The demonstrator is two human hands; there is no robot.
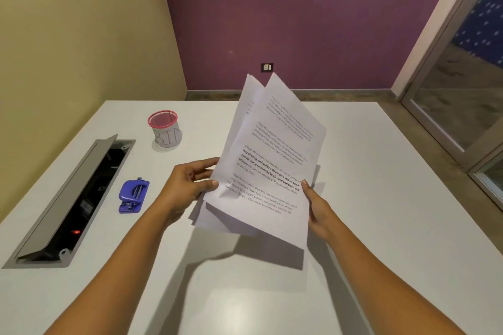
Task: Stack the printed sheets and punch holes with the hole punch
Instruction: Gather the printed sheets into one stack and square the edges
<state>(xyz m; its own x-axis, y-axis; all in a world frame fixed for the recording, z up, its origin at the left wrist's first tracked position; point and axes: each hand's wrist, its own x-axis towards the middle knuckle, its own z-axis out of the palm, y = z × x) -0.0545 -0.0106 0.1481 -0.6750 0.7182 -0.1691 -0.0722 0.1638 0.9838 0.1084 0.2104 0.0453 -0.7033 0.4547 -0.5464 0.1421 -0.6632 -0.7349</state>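
Observation:
Several printed sheets (275,149) are held up off the white table (381,198), tilted and fanned unevenly, their far corners apart. My left hand (190,185) grips their left edge with the thumb on top. My right hand (317,207) holds the right edge near the lower corner. A blue hole punch (133,196) lies on the table to the left of my left hand, apart from it.
A pink-rimmed mesh cup (165,128) with a paper label stands at the back left. An open grey cable box (70,198) is sunk into the table along the left side. The table's far edge meets a purple wall; a glass door is at right.

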